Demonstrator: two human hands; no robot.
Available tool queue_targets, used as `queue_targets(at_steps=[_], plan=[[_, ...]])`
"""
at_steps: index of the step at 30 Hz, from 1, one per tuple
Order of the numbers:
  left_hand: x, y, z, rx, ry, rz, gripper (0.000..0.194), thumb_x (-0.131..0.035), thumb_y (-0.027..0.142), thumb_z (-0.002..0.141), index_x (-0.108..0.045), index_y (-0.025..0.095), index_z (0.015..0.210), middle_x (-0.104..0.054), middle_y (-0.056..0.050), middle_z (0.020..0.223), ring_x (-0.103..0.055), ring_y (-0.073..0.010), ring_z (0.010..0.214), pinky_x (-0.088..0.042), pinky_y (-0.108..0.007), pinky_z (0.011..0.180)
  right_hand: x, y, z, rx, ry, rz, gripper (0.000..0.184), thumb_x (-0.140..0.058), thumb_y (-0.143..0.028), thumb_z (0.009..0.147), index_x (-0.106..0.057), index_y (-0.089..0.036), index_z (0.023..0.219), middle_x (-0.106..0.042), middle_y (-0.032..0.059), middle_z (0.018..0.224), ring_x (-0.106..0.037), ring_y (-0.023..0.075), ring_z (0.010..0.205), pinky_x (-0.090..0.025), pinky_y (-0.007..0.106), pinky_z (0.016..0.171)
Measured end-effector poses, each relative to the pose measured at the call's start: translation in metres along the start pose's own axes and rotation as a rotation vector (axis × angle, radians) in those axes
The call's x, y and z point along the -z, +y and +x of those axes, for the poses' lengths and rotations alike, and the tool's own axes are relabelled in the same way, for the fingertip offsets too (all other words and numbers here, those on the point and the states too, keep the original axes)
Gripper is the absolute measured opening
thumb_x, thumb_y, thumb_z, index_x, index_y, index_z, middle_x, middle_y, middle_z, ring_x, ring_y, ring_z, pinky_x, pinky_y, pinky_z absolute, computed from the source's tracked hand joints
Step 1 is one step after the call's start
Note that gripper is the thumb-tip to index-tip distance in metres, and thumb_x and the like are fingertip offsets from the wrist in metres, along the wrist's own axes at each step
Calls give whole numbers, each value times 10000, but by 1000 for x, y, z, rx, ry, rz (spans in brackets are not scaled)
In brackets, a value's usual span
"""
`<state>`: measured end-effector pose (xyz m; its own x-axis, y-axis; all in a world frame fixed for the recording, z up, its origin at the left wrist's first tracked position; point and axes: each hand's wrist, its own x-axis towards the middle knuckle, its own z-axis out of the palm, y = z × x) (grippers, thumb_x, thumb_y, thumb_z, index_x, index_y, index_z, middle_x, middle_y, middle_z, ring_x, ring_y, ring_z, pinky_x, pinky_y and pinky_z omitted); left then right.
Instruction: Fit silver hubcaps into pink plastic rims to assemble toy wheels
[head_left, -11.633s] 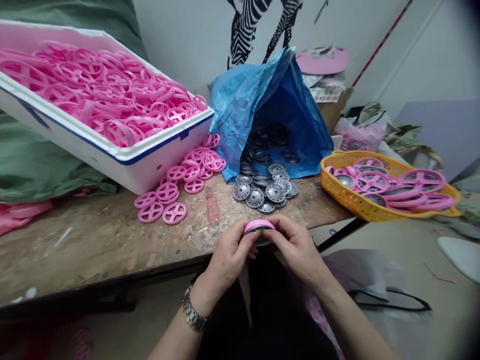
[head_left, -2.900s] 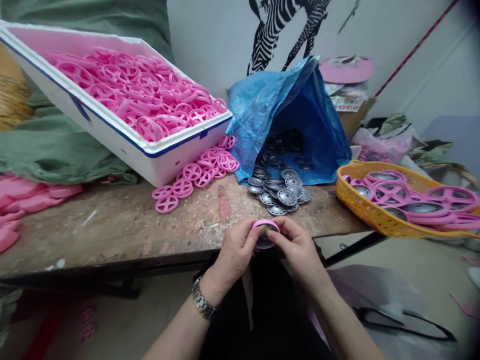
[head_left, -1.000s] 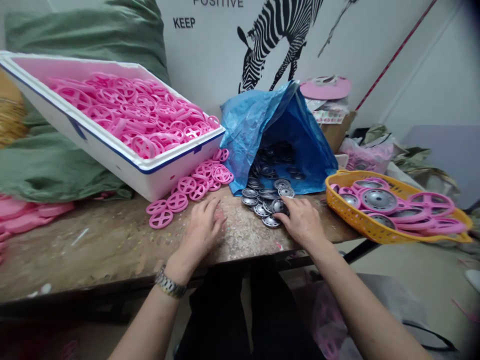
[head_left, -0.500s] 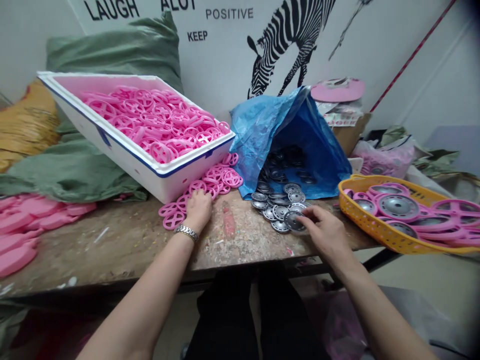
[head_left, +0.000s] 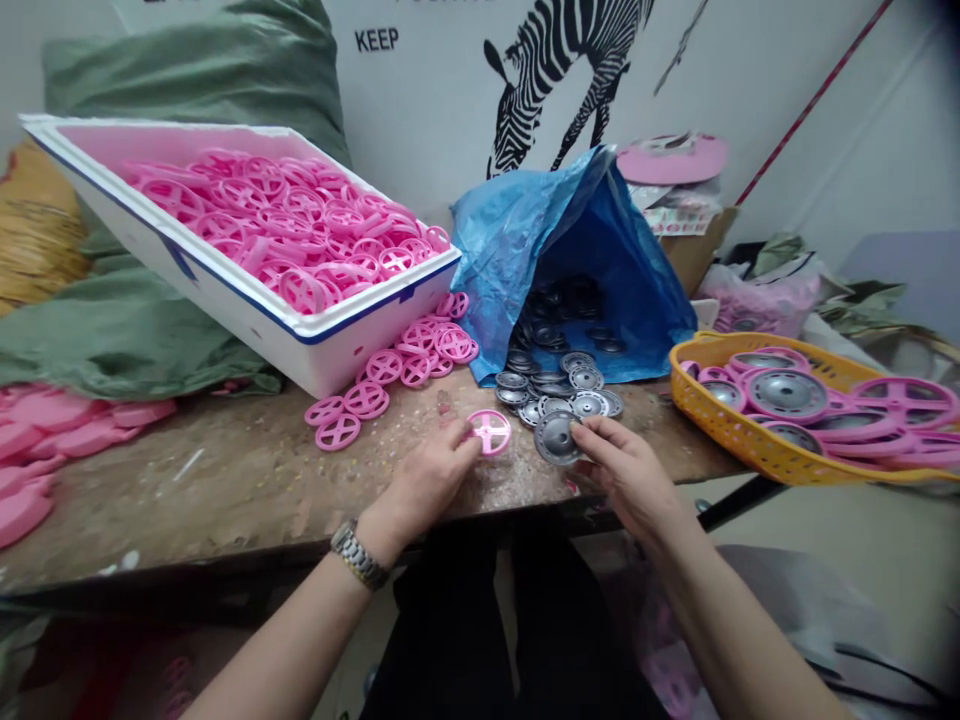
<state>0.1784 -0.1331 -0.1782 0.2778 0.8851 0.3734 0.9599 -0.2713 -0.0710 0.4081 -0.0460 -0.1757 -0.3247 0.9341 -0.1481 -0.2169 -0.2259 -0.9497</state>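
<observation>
My left hand (head_left: 429,474) is closed on a pink spoked wheel (head_left: 490,431), holding it just above the worn table (head_left: 225,480). Beside it, my right hand (head_left: 628,470) pinches a grey hubcap disc (head_left: 556,437) by its edge. The two parts are a few centimetres apart and not joined. Behind them lies a small heap of grey discs (head_left: 555,385) spilling from a blue plastic bag (head_left: 540,230). Loose pink wheels (head_left: 375,390) lie to the left, below a white foam box (head_left: 300,340) full of several more.
A yellow basket (head_left: 720,425) with assembled pink-and-grey wheels hangs over the table's right edge. Green sacks (head_left: 135,330) lie behind and under the foam box. Pink foam pieces (head_left: 45,440) sit at the far left. A cardboard box (head_left: 690,250) stands behind the bag.
Earlier both hands held one wheel together. They then reached out to the piles, and each has now drawn back with a part: a pink wheel in the left, a grey disc in the right.
</observation>
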Motion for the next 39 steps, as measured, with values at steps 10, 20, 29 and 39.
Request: queue_targets(at_steps=[10, 20, 29, 39], plan=[[-1, 34, -12, 22, 176, -405, 309, -447, 104, 956, -561, 203, 1226, -573, -138, 1315, -636, -240, 1145, -577, -383, 929, -19, 21, -3, -60, -129, 69, 471, -897, -505, 571, -598, -188, 749, -617, -38, 681, -562, 108, 605, -467, 220, 554], [24, 70, 2, 788, -134, -1831, 404, -694, 309, 853, -571, 155, 1206, -652, -68, 1050, -706, -123, 755, -604, -253, 713, -23, 19, -11, 92, -78, -24, 437, -833, -529, 656, -588, -203, 811, -660, -17, 700, -591, 143, 618, -481, 260, 576], [11, 74, 11, 790, 43, -1631, 318, -679, 388, 834, -615, 140, 1023, -668, -15, 795, -682, -125, 619, -588, -227, 574, -24, 16, -17, 221, -126, -142, 328, -757, -419, 749, -659, -209, 981, -725, 23, 891, -667, 184, 822, -523, 303, 750], [7, 73, 4, 556, -10, -1403, 266, -597, 312, 897, -601, 184, 1130, -641, -30, 968, -680, -132, 721, -603, -253, 628, -17, 16, -29, 293, -161, -326, 182, -672, -369, 832, -696, -213, 922, -706, 0, 834, -629, 174, 778, -476, 290, 740]])
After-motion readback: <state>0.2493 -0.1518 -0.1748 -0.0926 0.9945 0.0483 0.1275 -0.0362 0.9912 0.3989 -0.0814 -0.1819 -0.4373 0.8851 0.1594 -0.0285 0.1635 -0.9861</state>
